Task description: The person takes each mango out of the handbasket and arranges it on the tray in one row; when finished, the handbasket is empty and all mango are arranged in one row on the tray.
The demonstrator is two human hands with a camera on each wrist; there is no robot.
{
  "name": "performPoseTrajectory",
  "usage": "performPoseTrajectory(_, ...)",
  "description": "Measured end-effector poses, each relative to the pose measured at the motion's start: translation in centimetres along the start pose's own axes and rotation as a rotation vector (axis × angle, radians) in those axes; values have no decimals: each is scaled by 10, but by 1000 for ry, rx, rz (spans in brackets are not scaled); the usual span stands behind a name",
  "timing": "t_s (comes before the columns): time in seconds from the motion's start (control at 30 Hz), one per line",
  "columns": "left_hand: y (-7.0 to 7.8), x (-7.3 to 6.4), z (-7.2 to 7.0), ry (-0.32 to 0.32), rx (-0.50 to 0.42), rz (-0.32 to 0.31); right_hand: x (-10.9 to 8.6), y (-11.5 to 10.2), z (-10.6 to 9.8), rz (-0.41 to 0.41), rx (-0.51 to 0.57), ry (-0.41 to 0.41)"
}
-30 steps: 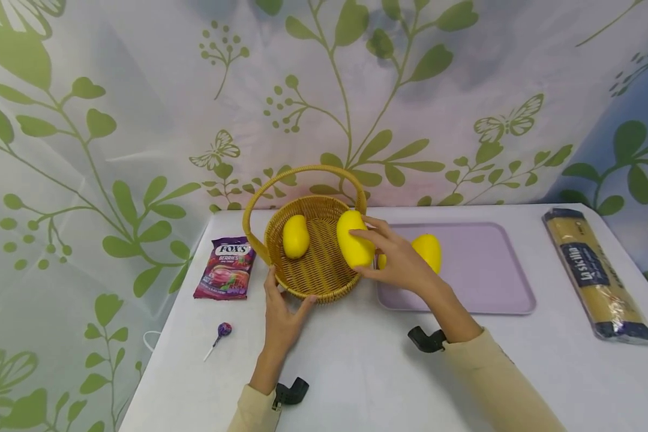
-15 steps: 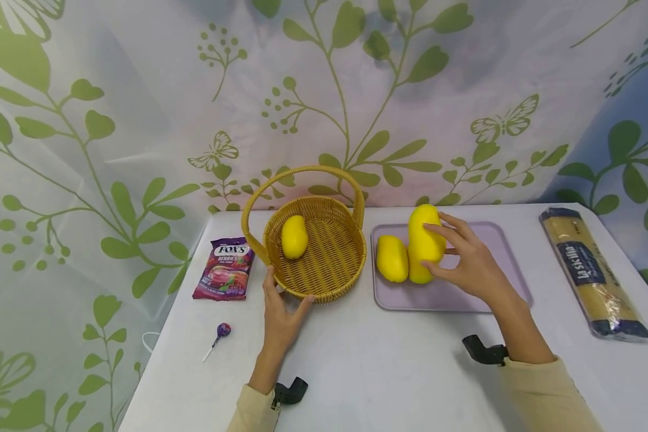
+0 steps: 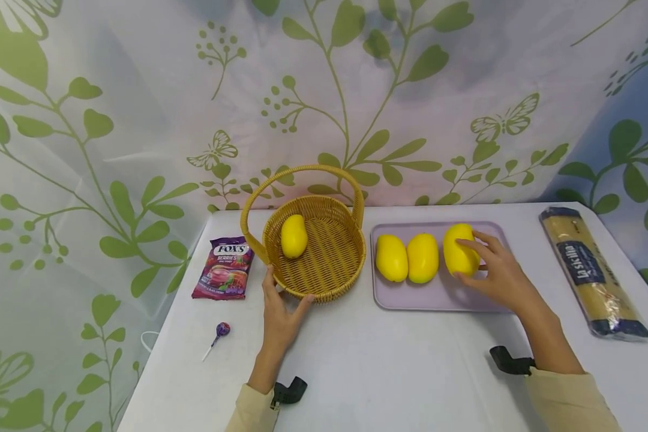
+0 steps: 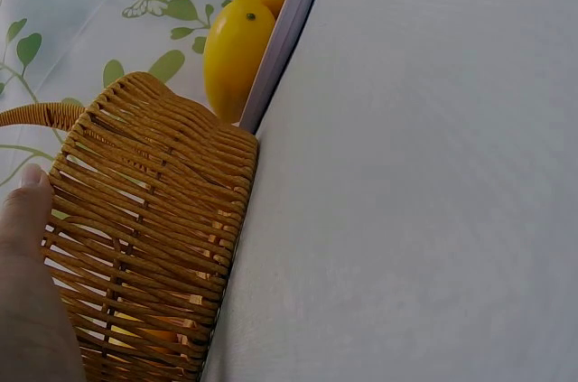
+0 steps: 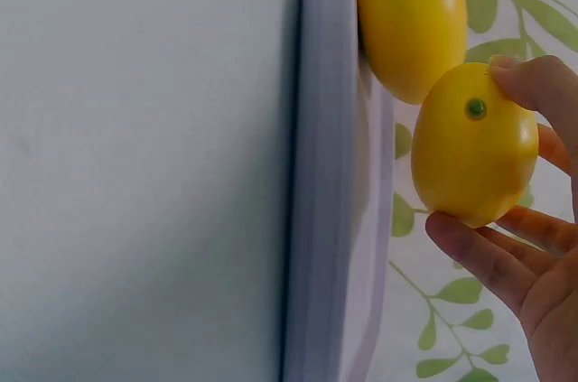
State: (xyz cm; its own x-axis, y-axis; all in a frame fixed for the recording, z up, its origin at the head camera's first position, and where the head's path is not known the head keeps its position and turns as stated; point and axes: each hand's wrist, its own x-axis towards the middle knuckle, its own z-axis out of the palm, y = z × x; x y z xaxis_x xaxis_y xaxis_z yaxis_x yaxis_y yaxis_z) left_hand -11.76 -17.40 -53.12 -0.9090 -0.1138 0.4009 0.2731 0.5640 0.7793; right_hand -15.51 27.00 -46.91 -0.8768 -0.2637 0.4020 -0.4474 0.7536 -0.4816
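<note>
right hand (image 3: pixel 499 277): right of centre in the head view, fingers curled round a yellow mango (image 3: pixel 460 249) on the lilac tray (image 3: pixel 497 303)
held mango: rightmost of three in a row on the tray, beside the middle mango (image 3: pixel 422 258) and the left mango (image 3: pixel 391 258)
left hand (image 3: pixel 281 318): lower centre, thumb and fingers clasping the near rim of the wicker basket (image 3: pixel 329 282)
basket: left of the tray, holding one mango (image 3: pixel 294 236)
surface (image 3: pixel 389 372): candy bag (image 3: pixel 224 268) and lollipop (image 3: pixel 220 332) at left, pasta pack (image 3: pixel 591 270) at right
</note>
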Motion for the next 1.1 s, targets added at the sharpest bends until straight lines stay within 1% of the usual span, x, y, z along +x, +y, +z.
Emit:
performPoseTrajectory(0.2, 0, 0, 0, -1, 7, -3, -2, 4, 7, 13, -42, -51)
performPoseTrajectory(0.43, -1, 0, 1, -1, 3, 11, -4, 4, 11, 56, -43, -124)
performPoseTrajectory(0.57, -2, 0, 2, 1, 4, 16, -4, 5, 13, 58, -42, -135)
performPoseTrajectory(0.8, -1, 0, 1, -2, 6, 1, -1, 4, 15, 20, -28, -142)
performPoseTrajectory(1.1, -3, 0, 2, -2, 2, -2, 1, 1, 14, 36, -30, -147)
